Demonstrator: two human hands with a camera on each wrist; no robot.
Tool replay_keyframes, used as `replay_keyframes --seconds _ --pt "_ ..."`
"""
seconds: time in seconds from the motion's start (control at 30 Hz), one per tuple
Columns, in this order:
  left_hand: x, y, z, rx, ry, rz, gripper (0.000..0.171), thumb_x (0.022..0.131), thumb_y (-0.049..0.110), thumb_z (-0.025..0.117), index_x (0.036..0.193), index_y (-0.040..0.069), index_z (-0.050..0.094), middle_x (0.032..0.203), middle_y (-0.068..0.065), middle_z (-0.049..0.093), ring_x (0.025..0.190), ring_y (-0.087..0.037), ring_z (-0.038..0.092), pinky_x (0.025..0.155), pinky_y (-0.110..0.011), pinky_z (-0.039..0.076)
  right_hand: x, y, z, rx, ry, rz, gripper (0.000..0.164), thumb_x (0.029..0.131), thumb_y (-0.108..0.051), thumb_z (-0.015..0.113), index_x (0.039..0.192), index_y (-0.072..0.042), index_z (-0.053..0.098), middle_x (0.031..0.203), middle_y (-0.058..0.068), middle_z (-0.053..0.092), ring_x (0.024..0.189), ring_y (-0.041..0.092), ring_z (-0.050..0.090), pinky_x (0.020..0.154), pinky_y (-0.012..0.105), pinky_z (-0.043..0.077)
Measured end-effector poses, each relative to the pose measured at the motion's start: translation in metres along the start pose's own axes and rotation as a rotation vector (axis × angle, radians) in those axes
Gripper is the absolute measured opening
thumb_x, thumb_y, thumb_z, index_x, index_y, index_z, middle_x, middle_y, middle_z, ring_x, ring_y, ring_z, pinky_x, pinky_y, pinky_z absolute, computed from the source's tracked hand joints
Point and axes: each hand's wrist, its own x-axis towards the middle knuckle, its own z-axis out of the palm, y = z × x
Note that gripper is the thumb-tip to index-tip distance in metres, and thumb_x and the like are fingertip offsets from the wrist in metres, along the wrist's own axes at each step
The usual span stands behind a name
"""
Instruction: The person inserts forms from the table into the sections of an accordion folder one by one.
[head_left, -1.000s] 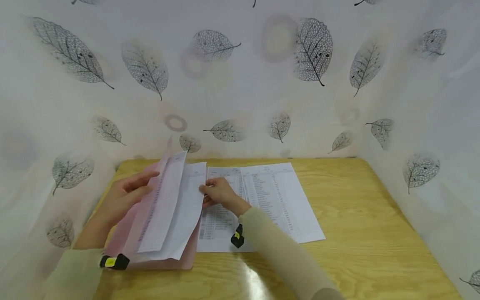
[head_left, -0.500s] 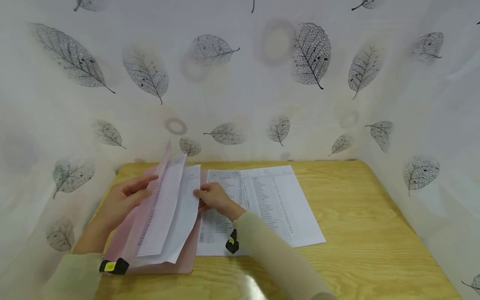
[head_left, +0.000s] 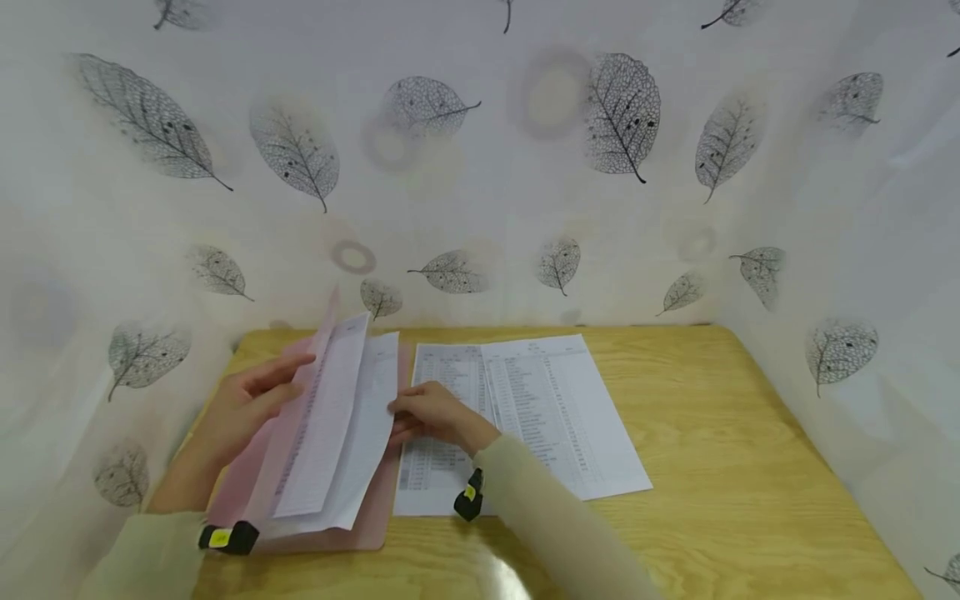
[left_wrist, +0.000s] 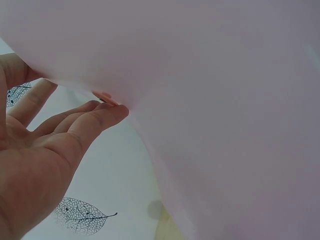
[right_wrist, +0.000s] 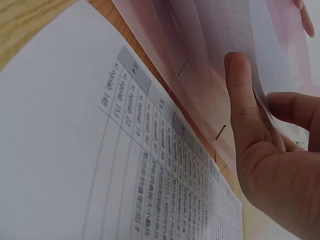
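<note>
A pink translucent folder (head_left: 367, 517) lies open at the table's left, its cover raised, with printed sheets standing partly lifted inside. My left hand (head_left: 247, 408) holds the raised cover at its edge; close up in the left wrist view, its fingertips meet the rim of the pink cover (left_wrist: 210, 100). Between thumb and fingers, my right hand (head_left: 442, 417) pinches the right edge of a lifted paper sheet (head_left: 375, 400). The right wrist view shows thumb and fingers of the right hand (right_wrist: 280, 155) on either side of that paper.
Printed table sheets (head_left: 600, 425) lie flat to the folder's right, partly under the right hand and forearm. Two thin dark prongs, one a fastener prong (right_wrist: 221, 132), show on the folder. A leaf-patterned curtain (head_left: 480, 183) encloses the wooden table (head_left: 735, 467).
The right hand drew the sheet's edge slightly left, then slid a little lower along it. The left hand keeps its place on the cover. The head view has tilted up slightly.
</note>
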Motion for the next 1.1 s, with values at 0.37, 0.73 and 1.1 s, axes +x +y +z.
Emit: replay_keyframes --seconds 0.37,0.73,1.1 --pt "0.007 0.0 -0.001 -0.002 -0.007 0.007 0.041 0.104 0.012 0.065 0.145 0.008 0.064 0.126 0.033 0.063 0.113 0.01 0.06 0.082 -0.015 0.051 0.0 -0.001 0.004 -0.026 -0.026 -0.01 0.019 0.104 -0.005 0.058 0.087 -0.005 0.066 0.07 0.008 0.071 0.061 0.016 0.072 0.066 0.032 0.063" --pt "0.011 0.004 0.002 0.015 -0.024 0.044 0.038 0.103 0.008 0.066 0.141 0.004 0.066 0.119 0.029 0.069 0.101 0.006 0.062 0.081 -0.013 0.049 0.0 0.004 0.002 -0.031 0.003 -0.026 0.015 0.104 -0.002 0.057 0.099 0.007 0.068 0.069 0.007 0.07 0.062 0.015 0.072 0.07 0.035 0.064" --pt "0.012 0.014 -0.001 -0.008 0.005 0.043 0.037 0.102 0.007 0.067 0.139 0.007 0.069 0.121 0.029 0.069 0.104 0.006 0.064 0.078 -0.016 0.051 0.004 -0.001 0.012 -0.046 0.083 -0.067 0.009 0.099 -0.003 0.068 0.093 0.003 0.07 0.075 0.007 0.07 0.063 0.014 0.071 0.066 0.031 0.063"
